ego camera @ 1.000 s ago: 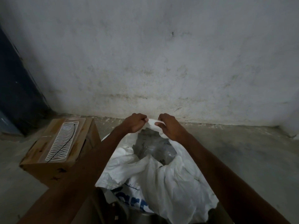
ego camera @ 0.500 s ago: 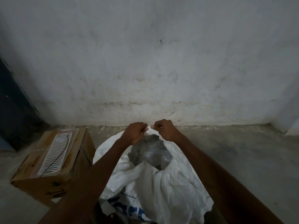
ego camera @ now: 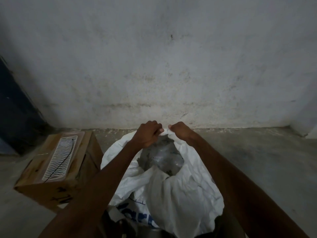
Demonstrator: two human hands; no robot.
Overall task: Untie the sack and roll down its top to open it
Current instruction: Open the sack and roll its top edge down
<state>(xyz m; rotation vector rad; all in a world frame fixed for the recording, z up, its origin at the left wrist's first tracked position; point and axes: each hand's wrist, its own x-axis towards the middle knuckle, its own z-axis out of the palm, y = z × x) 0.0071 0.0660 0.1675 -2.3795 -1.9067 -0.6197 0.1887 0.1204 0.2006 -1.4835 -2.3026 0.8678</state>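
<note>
Both hands are still pinching the sack's (ego camera: 185, 191) far rim, left hand (ego camera: 148, 133) and right hand (ego camera: 180, 131) now drawing closer together.

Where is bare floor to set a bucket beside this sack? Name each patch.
Bare concrete lies right of the sack, out to the wall. A narrower strip runs behind it along the wall. Left is crowded: the cardboard box nearly meets the sack.

Both arms reach up to frame center; left hand (ego camera: 148, 133) and right hand (ego camera: 180, 131) fisted close together, each gripping fabric.
</note>
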